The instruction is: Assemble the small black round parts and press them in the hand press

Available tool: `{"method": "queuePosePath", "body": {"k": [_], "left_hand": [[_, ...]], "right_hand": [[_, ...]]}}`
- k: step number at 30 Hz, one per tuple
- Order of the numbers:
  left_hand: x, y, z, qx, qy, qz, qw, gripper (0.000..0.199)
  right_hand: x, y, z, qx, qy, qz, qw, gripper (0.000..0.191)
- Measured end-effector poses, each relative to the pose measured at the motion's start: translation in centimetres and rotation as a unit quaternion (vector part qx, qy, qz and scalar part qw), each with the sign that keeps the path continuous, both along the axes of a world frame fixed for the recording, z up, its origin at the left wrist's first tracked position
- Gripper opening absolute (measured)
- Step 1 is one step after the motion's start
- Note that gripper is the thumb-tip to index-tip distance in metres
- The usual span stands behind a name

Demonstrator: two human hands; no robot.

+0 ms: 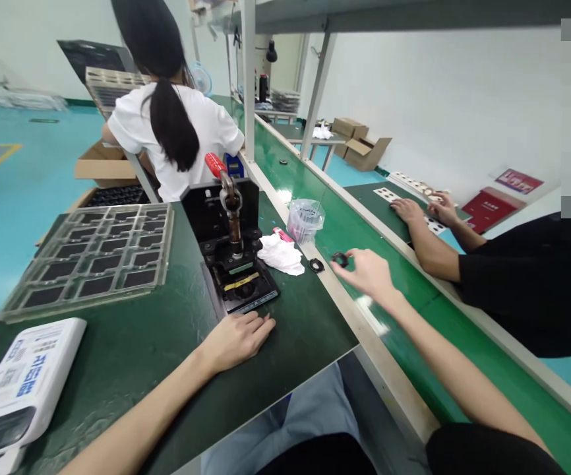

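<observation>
Right hand (369, 274) outstretched over green belt (359, 231), pinching black ring (339, 260), left hand (239, 340) palm-down on table (305, 330), fingers (262, 328) loosely apart

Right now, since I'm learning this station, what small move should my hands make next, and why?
Probably bring the black ring in across the pale rail toward the black fixture: the right hand pinches it above the green belt, while the left hand lies on the table close to the fixture.

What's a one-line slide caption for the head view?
Right hand holds a black ring at the green conveyor belt; left hand rests by a red-handled clamp fixture.
</observation>
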State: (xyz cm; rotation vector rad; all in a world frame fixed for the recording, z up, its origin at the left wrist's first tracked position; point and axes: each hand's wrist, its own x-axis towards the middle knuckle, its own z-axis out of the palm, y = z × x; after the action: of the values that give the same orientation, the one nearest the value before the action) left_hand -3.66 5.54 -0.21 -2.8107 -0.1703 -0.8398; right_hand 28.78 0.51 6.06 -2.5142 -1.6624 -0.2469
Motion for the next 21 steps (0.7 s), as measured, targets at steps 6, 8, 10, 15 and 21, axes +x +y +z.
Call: {"method": "queuePosePath", "body": {"k": [6,8,10,15,21], "left_hand": [[0.0,0.3,0.1,-0.036,0.024,0.005,0.999,0.029],[-0.1,0.3,0.0,-0.043,0.032,0.012,0.999,0.027],[-0.1,0.3,-0.1,-0.047,0.035,0.016,0.998,0.028],[0.0,0.0,-0.3,-0.049,0.039,0.024,0.998,0.034],[0.0,-0.1,-0.5,-0.043,0.061,0.034,0.997,0.027]], "right_hand": [[9.7,1.5,-1.9,0.013,0.016,-0.138,0.990,0.050],[10.6,1.7,-2.4,0.031,0.021,-0.145,0.989,0.055],[10.5,1.6,-2.8,0.047,0.025,-0.143,0.988,0.060],[6.2,0.7,-4.8,0.056,0.045,-0.064,0.995,0.053],[-0.2,1.0,-6.6,0.115,0.044,0.209,0.970,0.046]]}}
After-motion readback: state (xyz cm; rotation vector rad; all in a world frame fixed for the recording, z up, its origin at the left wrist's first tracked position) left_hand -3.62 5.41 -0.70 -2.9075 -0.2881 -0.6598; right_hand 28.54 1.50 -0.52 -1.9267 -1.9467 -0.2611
